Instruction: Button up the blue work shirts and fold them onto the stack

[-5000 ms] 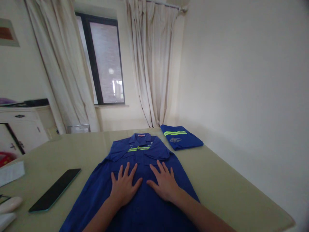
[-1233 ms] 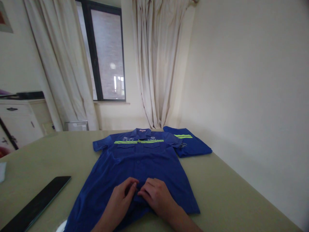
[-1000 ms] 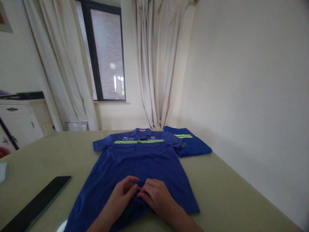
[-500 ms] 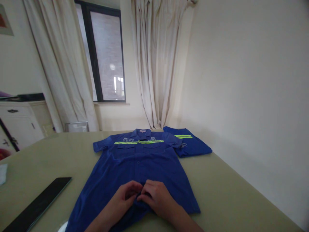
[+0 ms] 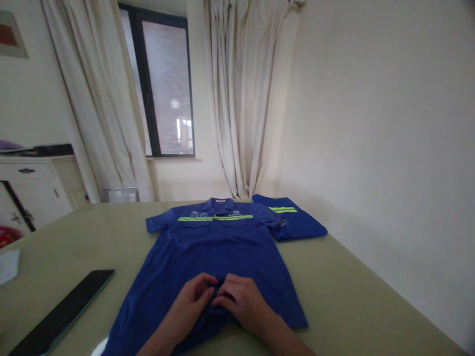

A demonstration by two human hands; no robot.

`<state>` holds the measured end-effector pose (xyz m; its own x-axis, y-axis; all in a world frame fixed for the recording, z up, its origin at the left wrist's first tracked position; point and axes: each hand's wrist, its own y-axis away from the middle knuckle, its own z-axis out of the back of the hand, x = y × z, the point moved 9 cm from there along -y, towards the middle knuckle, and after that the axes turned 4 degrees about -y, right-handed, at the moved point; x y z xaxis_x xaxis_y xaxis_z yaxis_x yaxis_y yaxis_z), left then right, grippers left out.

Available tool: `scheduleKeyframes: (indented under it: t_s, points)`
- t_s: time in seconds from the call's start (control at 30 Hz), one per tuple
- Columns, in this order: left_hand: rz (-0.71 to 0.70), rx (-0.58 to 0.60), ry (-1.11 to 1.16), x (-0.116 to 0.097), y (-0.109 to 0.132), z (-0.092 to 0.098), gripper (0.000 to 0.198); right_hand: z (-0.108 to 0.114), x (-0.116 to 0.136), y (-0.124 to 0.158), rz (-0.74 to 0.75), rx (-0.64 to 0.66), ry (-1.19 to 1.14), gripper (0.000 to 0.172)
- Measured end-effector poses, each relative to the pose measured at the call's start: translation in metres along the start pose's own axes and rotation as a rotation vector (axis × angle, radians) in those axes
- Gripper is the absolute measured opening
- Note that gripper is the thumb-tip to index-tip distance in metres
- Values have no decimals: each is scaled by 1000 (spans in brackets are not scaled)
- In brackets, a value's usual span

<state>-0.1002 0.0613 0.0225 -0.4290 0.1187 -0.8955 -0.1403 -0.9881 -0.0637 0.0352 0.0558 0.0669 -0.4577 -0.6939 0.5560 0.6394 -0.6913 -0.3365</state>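
Note:
A blue short-sleeved work shirt [image 5: 222, 252] lies front side up on the table, its collar at the far end and a yellow-green stripe across the chest. My left hand [image 5: 196, 296] and my right hand [image 5: 239, 296] meet at the lower middle of its front. Both have fingers bent and closed on the shirt's front edge near the hem, which is lifted and bunched there. Whether a button lies between the fingertips is hidden.
A folded blue garment [image 5: 300, 222] with a similar stripe lies at the far right, partly under the shirt's sleeve. On the left of the table [image 5: 334, 296] are a long black flat object [image 5: 63, 314] and a white paper-like piece [image 5: 9, 266]. A wall borders the right side.
The left fingertips have drawn slightly apart from the right ones. Both hands stay at the same place on the shirt. The view has shifted a little to the left.

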Motion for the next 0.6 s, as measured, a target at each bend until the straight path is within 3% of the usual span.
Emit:
scheduleKeyframes:
  t_s: [0.23,0.4,0.6]
  points:
    - [21,-63,75,-1,-2,9,38,4,16,3,83,36,25,15]
    - [33,17,95,-6,2,-4,35,0,16,3,94,56,35,12]
    - [-4,-35,115,-16,6,-6,29,-2,7,2,0,7,-166,4]
